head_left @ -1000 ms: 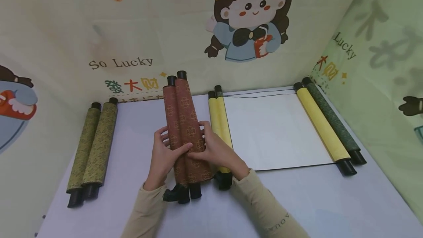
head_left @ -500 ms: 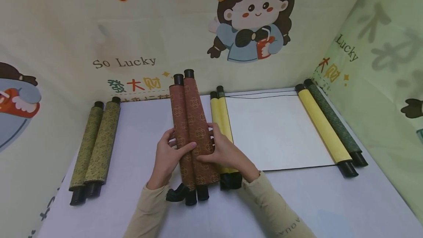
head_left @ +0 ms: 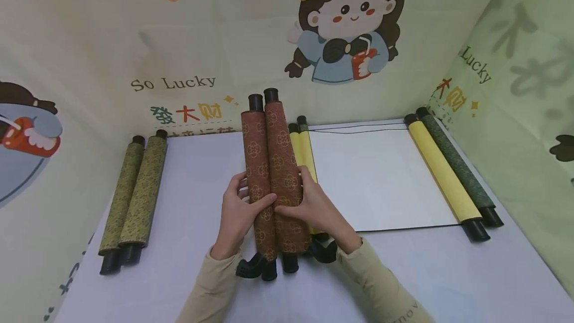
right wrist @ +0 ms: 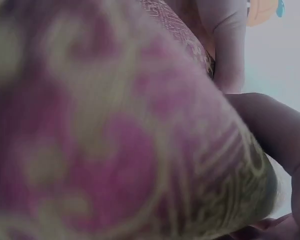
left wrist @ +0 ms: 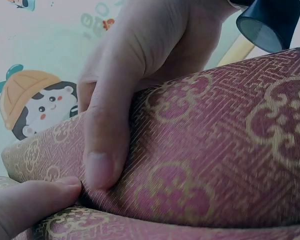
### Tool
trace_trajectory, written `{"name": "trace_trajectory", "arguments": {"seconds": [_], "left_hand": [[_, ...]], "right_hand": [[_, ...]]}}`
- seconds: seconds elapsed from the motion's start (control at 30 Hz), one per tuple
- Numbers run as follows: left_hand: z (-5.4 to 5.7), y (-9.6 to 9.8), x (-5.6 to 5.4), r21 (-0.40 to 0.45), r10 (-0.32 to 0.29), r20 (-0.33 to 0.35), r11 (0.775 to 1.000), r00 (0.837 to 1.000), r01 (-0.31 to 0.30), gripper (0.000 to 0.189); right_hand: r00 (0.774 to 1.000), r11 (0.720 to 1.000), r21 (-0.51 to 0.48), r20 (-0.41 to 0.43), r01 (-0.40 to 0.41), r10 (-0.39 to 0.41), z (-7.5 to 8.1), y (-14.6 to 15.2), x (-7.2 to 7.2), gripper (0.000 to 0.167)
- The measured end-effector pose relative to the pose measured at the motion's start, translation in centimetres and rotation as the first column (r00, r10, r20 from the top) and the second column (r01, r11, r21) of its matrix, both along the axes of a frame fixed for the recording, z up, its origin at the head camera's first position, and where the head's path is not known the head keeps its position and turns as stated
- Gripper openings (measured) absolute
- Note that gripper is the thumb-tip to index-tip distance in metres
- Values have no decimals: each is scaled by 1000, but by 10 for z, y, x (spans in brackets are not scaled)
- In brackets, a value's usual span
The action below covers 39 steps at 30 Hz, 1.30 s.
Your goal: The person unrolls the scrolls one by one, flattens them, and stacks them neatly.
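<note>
A reddish-brown hanging scroll (head_left: 279, 163) with gold flower patterns is rolled up from both ends into two side-by-side rolls with black end knobs. It is held up over the table, slightly tilted. My left hand (head_left: 237, 216) grips the left roll, thumb across its front and fingers behind. My right hand (head_left: 319, 209) grips the right roll the same way. Both thumbs nearly meet at the seam; the left wrist view shows the patterned brocade (left wrist: 200, 150) close beneath them. In the right wrist view the brocade (right wrist: 115, 125) is large and blurred, and most fingers are hidden.
Two olive-patterned rolls (head_left: 134, 193) lie at the left of the white table (head_left: 197, 283). To the right, a whitish sheet (head_left: 358, 178) is spread between yellow rolls (head_left: 444, 173), with a dark green roll (head_left: 462, 163) beside it. Printed cloth walls (head_left: 251, 29) enclose the table.
Both hands have carried the red scroll a little to the right, so it covers more of the yellow rolls behind it. The grip is unchanged. The camera view has shifted slightly.
</note>
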<state>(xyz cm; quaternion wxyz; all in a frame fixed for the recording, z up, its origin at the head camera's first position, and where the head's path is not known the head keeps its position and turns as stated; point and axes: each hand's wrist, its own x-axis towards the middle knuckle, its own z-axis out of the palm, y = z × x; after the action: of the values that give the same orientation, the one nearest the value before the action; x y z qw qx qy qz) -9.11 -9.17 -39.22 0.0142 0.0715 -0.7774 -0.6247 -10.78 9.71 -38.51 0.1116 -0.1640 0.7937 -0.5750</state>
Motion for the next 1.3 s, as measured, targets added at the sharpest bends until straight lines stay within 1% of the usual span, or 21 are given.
{"name": "trace_trajectory", "arguments": {"seconds": [0.17,0.27,0.4,0.63,0.93,1.1,1.3], "left_hand": [[0,-2,-1,23,-14,39,1000,999,13,81],[1,-4,-1,43,-21,56,999,998,19,82],[3,-6,0,80,-28,56,997,998,23,83],[4,-13,2,117,-17,57,993,998,10,80],[7,-18,2,155,-37,42,987,998,30,80],[9,-18,2,171,-49,42,985,998,41,81],[9,-19,5,193,-63,45,980,997,54,77]], "right_hand": [[999,1000,-1,49,-22,22,2,11,-1,85],[998,999,2,59,-36,35,3,18,-2,88],[996,999,-14,84,-39,40,3,24,-2,89],[989,998,-49,146,-27,34,2,28,-3,91],[982,995,-86,182,-40,55,1,38,-6,86],[977,990,-127,195,-60,84,5,44,-7,92],[970,988,-132,219,-76,104,7,50,-7,104]]}}
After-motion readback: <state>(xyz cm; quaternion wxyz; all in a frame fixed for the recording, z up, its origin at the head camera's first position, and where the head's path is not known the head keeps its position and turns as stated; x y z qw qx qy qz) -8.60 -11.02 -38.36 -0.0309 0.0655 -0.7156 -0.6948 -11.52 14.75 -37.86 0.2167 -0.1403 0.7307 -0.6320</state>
